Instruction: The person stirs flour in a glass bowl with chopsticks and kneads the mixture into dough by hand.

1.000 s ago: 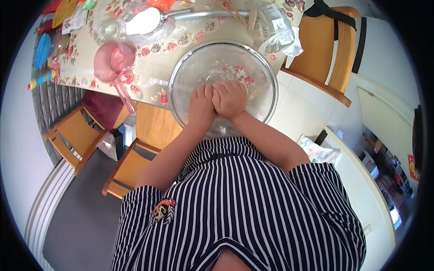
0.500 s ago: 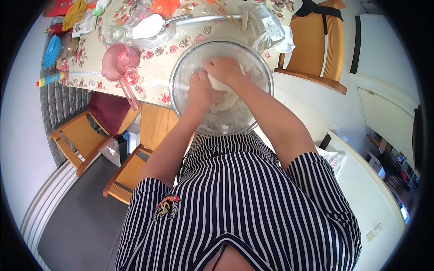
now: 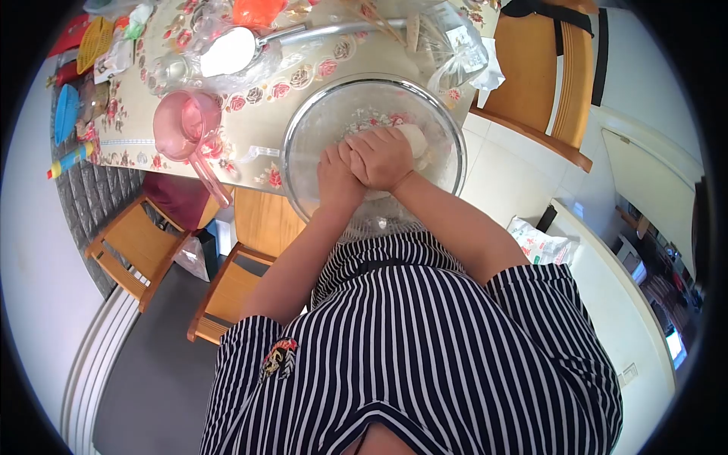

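Observation:
A clear glass bowl (image 3: 294, 121) at the table's front edge holds a pale lump of dough (image 3: 413, 139). My right hand (image 3: 383, 158) presses down on the dough with its fingers curled. Beside it, my left hand (image 3: 339, 180) is also closed against the dough, its fingertips meeting or tucked under the right hand. Both hands hide most of the lump; one end shows at the right. Whitish flour or dough bits cling to the bowl's far side.
Left of the bowl lies a pink translucent ladle (image 3: 176, 130) with its handle over the table edge. Farther back are a white-filled scoop (image 3: 227, 51), an orange-red bag (image 3: 258, 11) and a plastic bag (image 3: 459, 57). Wooden chairs (image 3: 531, 83) stand on both sides.
My hands have moved together, the right one drawing back from the far side of the dough and now overlapping the left. The dough's free end now shows at the right. The camera view has shifted slightly.

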Demonstrator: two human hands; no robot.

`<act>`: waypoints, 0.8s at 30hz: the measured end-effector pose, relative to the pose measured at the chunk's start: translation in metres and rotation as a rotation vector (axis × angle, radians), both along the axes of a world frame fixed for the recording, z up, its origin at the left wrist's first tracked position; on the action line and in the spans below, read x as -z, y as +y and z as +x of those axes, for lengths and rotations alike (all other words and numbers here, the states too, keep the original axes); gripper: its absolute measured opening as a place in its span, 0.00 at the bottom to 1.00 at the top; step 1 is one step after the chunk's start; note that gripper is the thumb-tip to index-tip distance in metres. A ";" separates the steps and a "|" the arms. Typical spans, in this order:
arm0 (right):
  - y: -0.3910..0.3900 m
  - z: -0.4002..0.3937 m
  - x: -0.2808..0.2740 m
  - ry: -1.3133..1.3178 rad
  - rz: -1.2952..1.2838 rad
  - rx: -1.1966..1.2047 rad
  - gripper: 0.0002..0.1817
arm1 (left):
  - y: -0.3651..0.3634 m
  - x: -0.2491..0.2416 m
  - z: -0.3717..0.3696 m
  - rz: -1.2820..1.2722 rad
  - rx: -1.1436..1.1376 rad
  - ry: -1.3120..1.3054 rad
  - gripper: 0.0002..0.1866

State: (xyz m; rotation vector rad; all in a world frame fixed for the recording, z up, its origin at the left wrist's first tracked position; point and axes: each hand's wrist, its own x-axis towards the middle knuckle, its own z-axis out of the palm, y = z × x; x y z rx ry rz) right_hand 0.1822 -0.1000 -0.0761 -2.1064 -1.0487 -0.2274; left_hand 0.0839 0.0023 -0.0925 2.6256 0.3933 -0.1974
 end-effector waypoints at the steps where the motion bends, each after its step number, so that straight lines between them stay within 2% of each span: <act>1: 0.001 0.006 0.003 0.007 -0.010 0.001 0.08 | 0.003 0.004 0.003 0.025 -0.003 -0.009 0.21; 3: 0.004 0.016 0.007 0.023 -0.238 -0.086 0.09 | 0.003 0.001 0.008 0.046 -0.010 -0.016 0.21; 4: 0.008 0.021 0.003 0.021 -0.235 -0.091 0.09 | 0.005 -0.011 0.015 -0.004 -0.030 -0.025 0.22; 6: 0.020 0.034 -0.005 0.209 -0.462 -0.160 0.16 | 0.014 -0.031 0.032 -0.034 -0.057 -0.054 0.23; 8: 0.032 0.041 -0.003 0.270 -0.511 -0.129 0.18 | 0.024 -0.040 0.042 -0.295 -0.087 0.138 0.27; 9: 0.036 0.043 -0.004 0.337 -0.568 -0.094 0.21 | 0.026 -0.033 0.042 -0.286 -0.090 0.125 0.27; 11: 0.041 0.044 0.003 0.373 -0.518 -0.022 0.21 | 0.033 -0.018 0.045 -0.341 -0.052 0.078 0.33; 12: 0.043 0.044 0.004 0.435 -0.480 0.051 0.21 | 0.028 -0.026 0.041 -0.329 -0.056 0.063 0.33; 14: 0.040 0.038 -0.018 0.497 -0.476 0.148 0.20 | 0.003 -0.047 0.017 -0.014 -0.085 -0.046 0.38; 16: 0.024 0.021 -0.035 0.565 -0.486 0.249 0.20 | -0.005 -0.062 -0.002 -0.075 -0.062 -0.047 0.38; 18: -0.001 -0.008 -0.050 0.147 -0.399 0.084 0.16 | -0.008 -0.065 -0.012 -0.138 -0.050 -0.038 0.38; 20: -0.016 -0.032 -0.051 0.167 -0.386 0.062 0.14 | -0.010 -0.053 -0.022 -0.105 0.061 -0.046 0.28; 22: -0.018 -0.028 -0.036 0.171 -0.373 0.051 0.11 | -0.018 -0.026 -0.029 -0.093 0.015 -0.075 0.24; 24: -0.019 -0.025 -0.018 -0.002 -0.091 0.016 0.08 | -0.026 -0.014 -0.028 -0.091 -0.026 -0.076 0.20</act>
